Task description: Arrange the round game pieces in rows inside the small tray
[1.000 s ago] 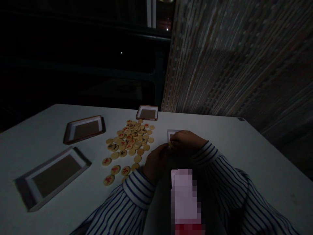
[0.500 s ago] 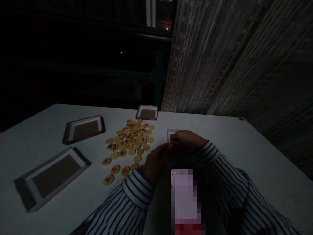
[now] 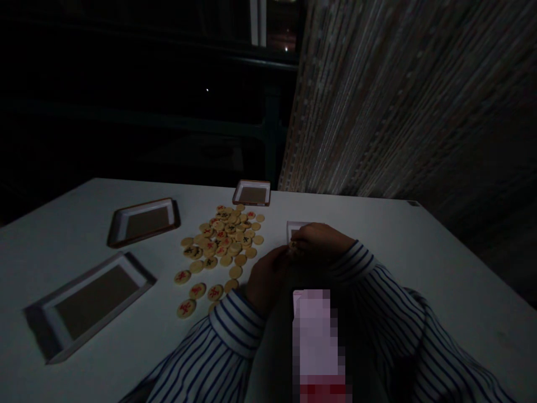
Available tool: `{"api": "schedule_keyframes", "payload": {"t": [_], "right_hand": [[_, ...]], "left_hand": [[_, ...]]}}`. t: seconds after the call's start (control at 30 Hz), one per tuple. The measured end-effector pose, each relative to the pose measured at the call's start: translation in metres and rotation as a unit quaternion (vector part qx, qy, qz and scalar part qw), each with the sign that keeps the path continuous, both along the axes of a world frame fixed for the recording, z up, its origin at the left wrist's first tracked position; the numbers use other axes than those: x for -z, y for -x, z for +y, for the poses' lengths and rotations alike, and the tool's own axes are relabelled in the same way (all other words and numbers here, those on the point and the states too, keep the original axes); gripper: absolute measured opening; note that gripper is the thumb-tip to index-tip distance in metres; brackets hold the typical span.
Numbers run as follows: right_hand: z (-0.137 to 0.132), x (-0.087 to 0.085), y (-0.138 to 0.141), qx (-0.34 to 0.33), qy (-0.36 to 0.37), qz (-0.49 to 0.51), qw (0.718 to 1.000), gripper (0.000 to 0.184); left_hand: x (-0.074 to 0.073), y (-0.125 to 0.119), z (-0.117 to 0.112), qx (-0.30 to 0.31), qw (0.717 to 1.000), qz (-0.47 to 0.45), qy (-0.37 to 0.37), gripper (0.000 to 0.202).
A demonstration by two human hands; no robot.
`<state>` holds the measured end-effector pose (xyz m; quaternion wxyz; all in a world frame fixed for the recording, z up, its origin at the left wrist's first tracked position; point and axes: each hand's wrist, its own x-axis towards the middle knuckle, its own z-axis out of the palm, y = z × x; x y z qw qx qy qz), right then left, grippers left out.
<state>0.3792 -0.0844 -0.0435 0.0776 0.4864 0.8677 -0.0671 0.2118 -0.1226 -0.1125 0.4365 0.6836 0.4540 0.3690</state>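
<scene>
My left hand and my right hand meet near the table's front edge, fingertips close together. A small pale thing shows at the fingertips of my right hand; it is too dark to make out. My left hand's fingers are curled, and what they hold, if anything, is hidden. Behind my right hand a white-edged box tray is partly covered. To the left of my hands lies a loose pile of round wooden Chinese chess pieces, some with red characters and some with black.
Shallow box trays stand around the pile: a large one at the left, a brown-rimmed one behind it and a small one at the back. A lit phone is below my hands. A string curtain hangs beyond the white table.
</scene>
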Motion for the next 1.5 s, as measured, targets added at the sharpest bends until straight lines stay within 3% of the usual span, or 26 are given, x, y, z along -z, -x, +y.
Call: {"api": "schedule_keyframes", "payload": {"t": [0.6,1.0,1.13,1.4,1.5], "right_hand": [[-0.001,-0.006,-0.005,0.028,-0.027,0.027,0.999,0.03],[-0.028,-0.022,-0.023,0.093,-0.158,0.088,0.979,0.034],[-0.05,-0.005,-0.041,0.126,-0.178,0.157,0.963,0.034],[-0.085,0.052,-0.063,0.24,-0.216,0.31,0.894,0.047],[-0.086,0.061,-0.061,0.254,-0.195,0.319,0.892,0.051]], "left_hand": [[-0.006,0.001,-0.002,0.003,1.0,-0.003,-0.005,0.031],[-0.004,0.001,0.001,0.007,1.0,-0.025,0.015,0.032],[-0.005,0.002,-0.001,0.012,0.999,-0.023,0.027,0.034],[-0.004,0.004,-0.005,0.034,0.999,-0.006,0.028,0.038],[-0.006,0.005,-0.006,0.036,0.999,-0.011,0.029,0.039]]}}
